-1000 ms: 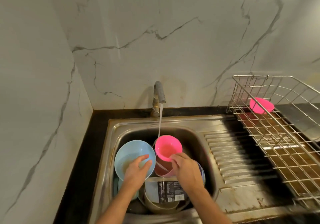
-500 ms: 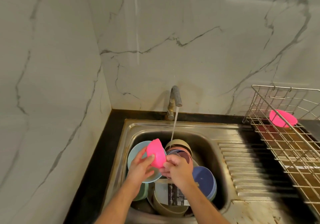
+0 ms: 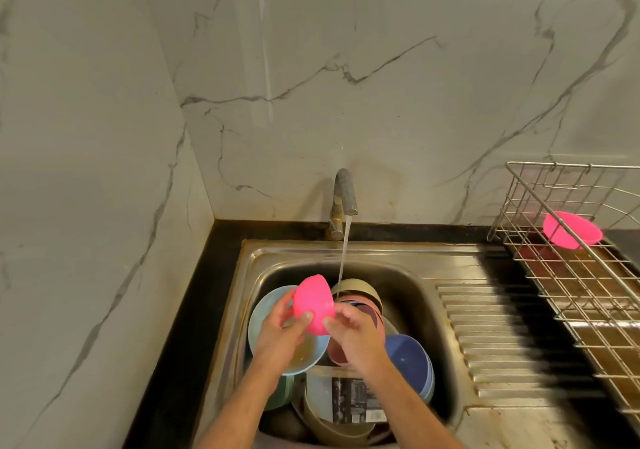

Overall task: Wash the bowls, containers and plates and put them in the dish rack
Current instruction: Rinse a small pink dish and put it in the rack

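Pink bowl (image 3: 313,304): glossy, tipped sideways (possibly wet).

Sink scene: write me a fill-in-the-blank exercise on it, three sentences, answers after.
1. Both hands hold a bowl coloured ____.
2. Water runs from the ____ into the sink.
3. The dish rack already holds ____ pink bowl.
Answers: pink; tap; one
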